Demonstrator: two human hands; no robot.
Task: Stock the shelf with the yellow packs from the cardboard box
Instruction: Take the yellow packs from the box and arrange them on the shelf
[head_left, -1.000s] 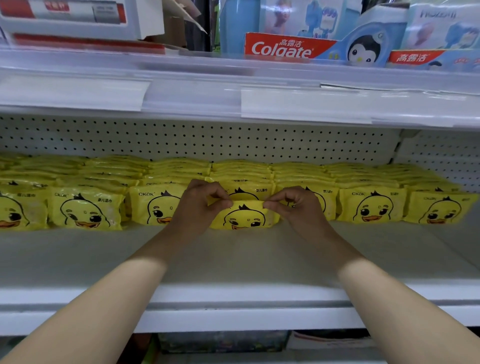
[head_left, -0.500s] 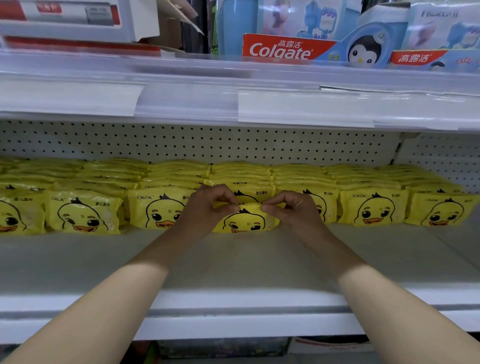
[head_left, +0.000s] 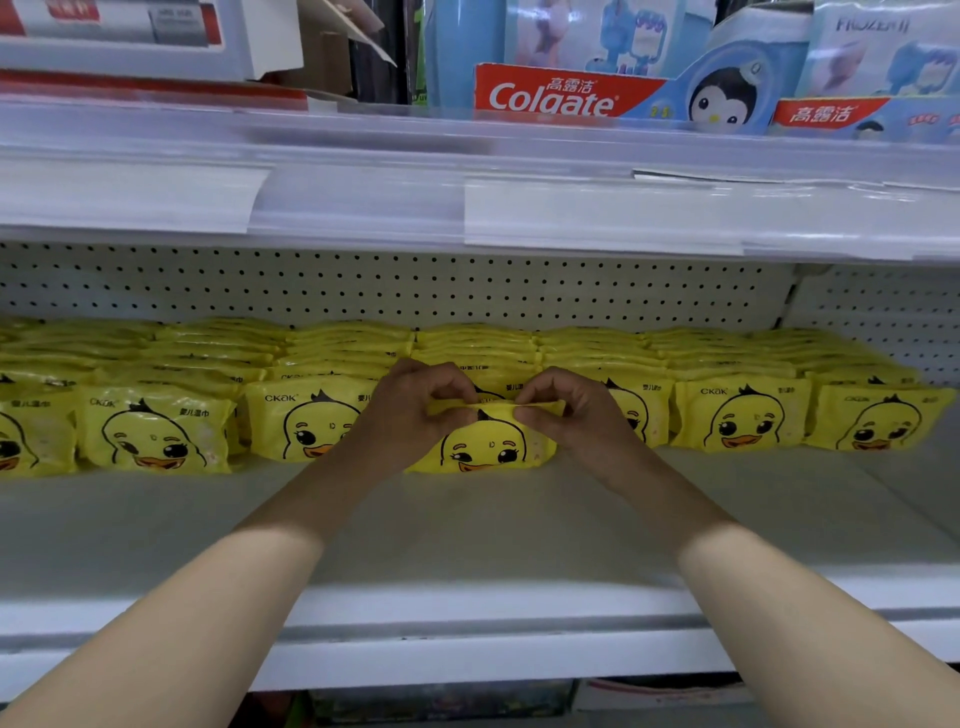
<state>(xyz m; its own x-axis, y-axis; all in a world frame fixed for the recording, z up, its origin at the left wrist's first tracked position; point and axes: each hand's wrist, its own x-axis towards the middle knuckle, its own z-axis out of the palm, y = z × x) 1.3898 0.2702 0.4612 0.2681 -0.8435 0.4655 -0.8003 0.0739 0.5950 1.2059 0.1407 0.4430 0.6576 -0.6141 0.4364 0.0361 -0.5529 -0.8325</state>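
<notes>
Left hand (head_left: 410, 410) and right hand (head_left: 566, 410) pinch the top seam of one pack (head_left: 483, 447), standing it duck-face forward, likely to front its row (head_left: 743, 415) on the shelf (head_left: 467, 530).

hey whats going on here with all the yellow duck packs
A person is stocking a shop shelf with yellow packs that have a duck face printed on them. The left hand and right hand each pinch the top edge of one yellow pack, which stands on the shelf in the front row. Rows of matching packs fill the back of the shelf on both sides. Colgate boxes sit on the shelf above. No cardboard box is in view.
</notes>
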